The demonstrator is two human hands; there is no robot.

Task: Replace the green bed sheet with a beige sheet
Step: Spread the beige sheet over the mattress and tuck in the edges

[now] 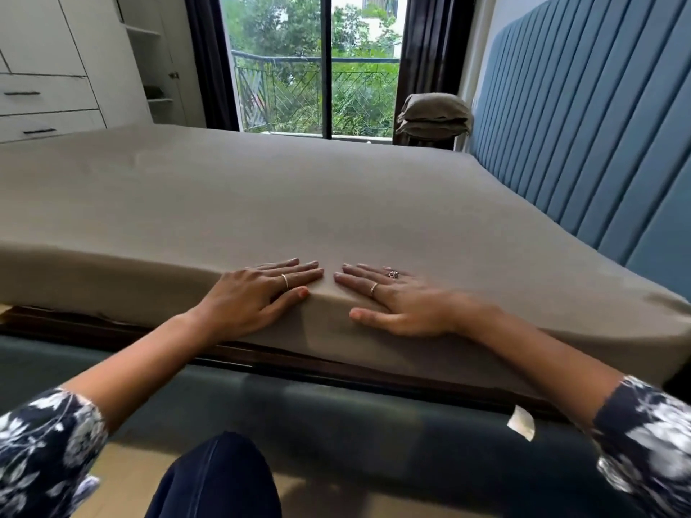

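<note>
A beige sheet (261, 196) covers the whole mattress, smooth and taut, and hangs over its near side. My left hand (258, 293) lies flat on the near edge of the mattress, fingers straight on top and thumb on the side face. My right hand (396, 297) lies flat beside it in the same way, the fingertips of both hands almost meeting. No green sheet is in view.
The dark bed frame (336, 401) runs below the mattress, with a white tag (521, 422) on it. A blue padded headboard (583, 136) stands at the right. Folded beige pillows (433, 115) are stacked by the window (318, 65). White drawers (48, 91) are at the left.
</note>
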